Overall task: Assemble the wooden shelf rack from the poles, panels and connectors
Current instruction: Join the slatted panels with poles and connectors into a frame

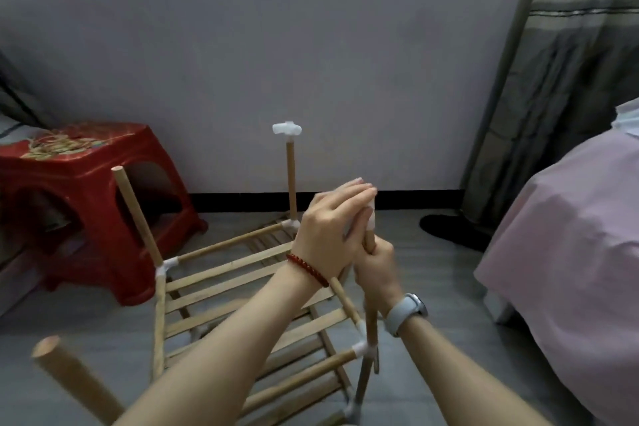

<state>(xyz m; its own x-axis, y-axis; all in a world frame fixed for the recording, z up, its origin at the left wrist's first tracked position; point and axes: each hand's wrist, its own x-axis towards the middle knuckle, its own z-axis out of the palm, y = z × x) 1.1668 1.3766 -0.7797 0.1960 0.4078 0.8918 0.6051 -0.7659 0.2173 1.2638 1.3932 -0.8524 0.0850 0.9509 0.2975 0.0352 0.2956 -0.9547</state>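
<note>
Grey floor carries the rack [242, 290]; right hand [377, 266] grips a pole [370, 325], left hand [332, 235] flat, hiding its connector [371, 218].

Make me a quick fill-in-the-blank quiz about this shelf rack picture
1. The plastic stool left of the rack is ____.
2. The far upright pole is topped by a ____ connector.
3. The right hand grips a wooden ____.
4. The left hand wears a red ____.

Missing words: red; white; pole; bracelet
</note>
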